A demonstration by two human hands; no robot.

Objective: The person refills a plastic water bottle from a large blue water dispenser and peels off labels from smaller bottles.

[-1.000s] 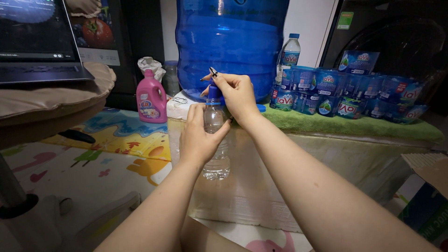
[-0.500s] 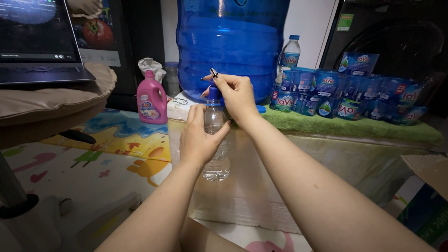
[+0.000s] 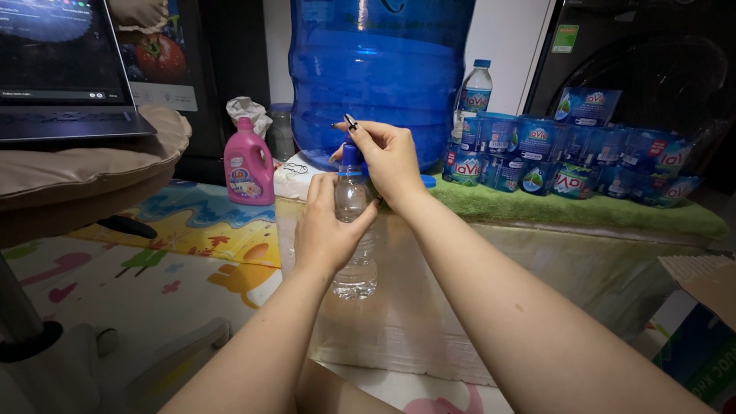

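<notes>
Little has changed since half a second ago: my hands keep the same grips and the bottle stays where it was.

My left hand (image 3: 326, 230) is wrapped around the upper part of a clear plastic bottle (image 3: 355, 245), fingers closed on its shoulder, holding it upright with its mouth right under the blue tap (image 3: 350, 157). My right hand (image 3: 391, 157) sits just above and to the right of my left, its fingers pinched together on the small dark lever (image 3: 350, 121) at the top of that tap. The tap sticks out from the foot of the big blue water jug (image 3: 379, 77), which stands directly behind both hands.

The bottle is transparent and ribbed toward its base; whether any water has gathered inside I cannot tell. Its bottom hangs below my left palm, in front of the pale covered ledge (image 3: 537, 261).

Left of my left hand stands a pink detergent bottle (image 3: 248, 165). Right of my right hand, packs of small water bottles (image 3: 567, 153) lie on a green towel (image 3: 575, 211).
</notes>
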